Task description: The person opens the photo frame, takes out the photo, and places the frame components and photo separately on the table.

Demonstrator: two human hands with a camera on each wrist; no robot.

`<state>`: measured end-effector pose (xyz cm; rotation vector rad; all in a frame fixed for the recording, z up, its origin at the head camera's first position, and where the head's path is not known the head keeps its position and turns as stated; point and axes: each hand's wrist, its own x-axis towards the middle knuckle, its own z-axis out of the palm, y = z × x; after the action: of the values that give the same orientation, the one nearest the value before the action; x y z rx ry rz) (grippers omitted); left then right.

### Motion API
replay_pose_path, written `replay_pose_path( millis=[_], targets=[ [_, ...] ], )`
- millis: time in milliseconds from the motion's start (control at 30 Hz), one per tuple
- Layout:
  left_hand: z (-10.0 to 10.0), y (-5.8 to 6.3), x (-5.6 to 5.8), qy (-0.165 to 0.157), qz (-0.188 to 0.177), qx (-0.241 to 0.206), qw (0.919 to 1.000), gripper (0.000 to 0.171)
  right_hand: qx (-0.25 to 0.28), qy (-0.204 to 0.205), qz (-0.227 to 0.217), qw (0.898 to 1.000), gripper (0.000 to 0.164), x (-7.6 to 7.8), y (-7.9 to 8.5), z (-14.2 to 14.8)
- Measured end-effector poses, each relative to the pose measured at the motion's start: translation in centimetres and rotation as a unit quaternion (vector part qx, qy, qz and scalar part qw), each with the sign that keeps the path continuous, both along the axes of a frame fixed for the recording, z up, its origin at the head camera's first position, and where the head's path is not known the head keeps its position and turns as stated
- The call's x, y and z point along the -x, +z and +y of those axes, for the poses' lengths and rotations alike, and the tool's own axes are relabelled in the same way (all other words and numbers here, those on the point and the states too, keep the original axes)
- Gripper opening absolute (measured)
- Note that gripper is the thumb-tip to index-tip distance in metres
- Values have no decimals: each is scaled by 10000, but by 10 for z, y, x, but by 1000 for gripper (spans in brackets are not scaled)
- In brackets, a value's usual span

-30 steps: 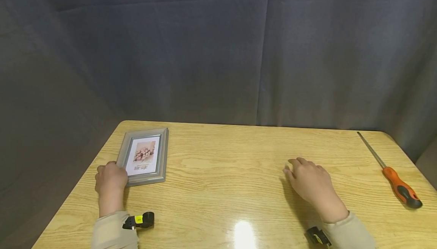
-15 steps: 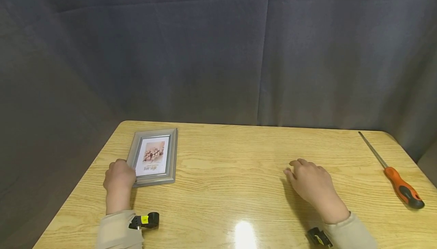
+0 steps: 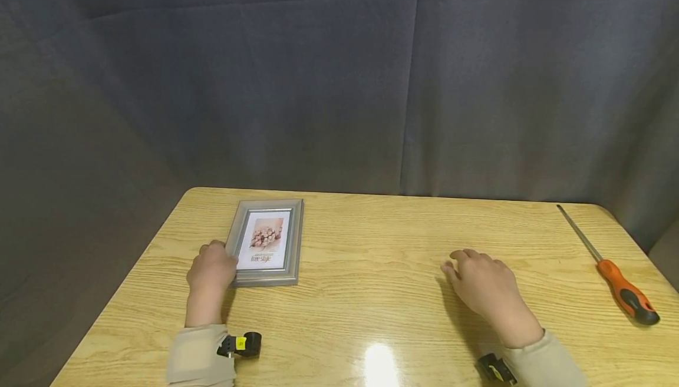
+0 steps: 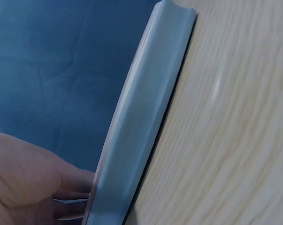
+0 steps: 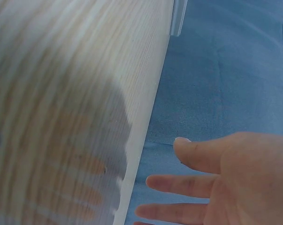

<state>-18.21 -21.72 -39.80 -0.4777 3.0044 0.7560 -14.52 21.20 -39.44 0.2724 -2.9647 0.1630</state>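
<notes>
In the head view, a silver-grey picture frame (image 3: 267, 284) lies face up toward the left of the wooden table, with a flower print (image 3: 265, 235) inside it. My left hand (image 3: 211, 266) holds it by its lower left corner, the thumb at the rim. In the left wrist view the frame's near side (image 4: 141, 108) shows close up, and the left hand's finger ends are hidden behind it. My right hand (image 3: 485, 281) hovers above the table at right, fingers relaxed and spread with nothing in them, as the right wrist view also shows.
An orange-and-black screwdriver (image 3: 617, 287) lies at the table's right side, its shaft pointing to the back. A dark grey curtain (image 3: 339, 80) hangs behind the wooden table (image 3: 361, 245).
The picture frame has slid to the right across the table together with my left hand, turning very slightly. My right hand and the screwdriver stay in place.
</notes>
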Motion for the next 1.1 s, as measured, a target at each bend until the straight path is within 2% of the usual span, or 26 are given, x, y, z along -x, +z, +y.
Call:
replay_pose_path(
  millis=[233, 433, 733, 1100],
  targets=[
    [22, -2, 6, -348, 9, -114, 9993, 48, 3, -10, -90, 10000, 38, -2, 0, 0],
    [38, -4, 8, -576, 65, 30, 9983, 51, -28, 21, 2, 10000, 37, -3, 0, 1],
    [57, -6, 8, -837, 188, 130, 9962, 53, -17, -16, -67, 10000, 38, -2, 1, 0],
    [75, -6, 6, -1041, 104, 114, 9944, 58, 13, -75, -161, 9998, 38, -1, 1, 0]
  ],
)
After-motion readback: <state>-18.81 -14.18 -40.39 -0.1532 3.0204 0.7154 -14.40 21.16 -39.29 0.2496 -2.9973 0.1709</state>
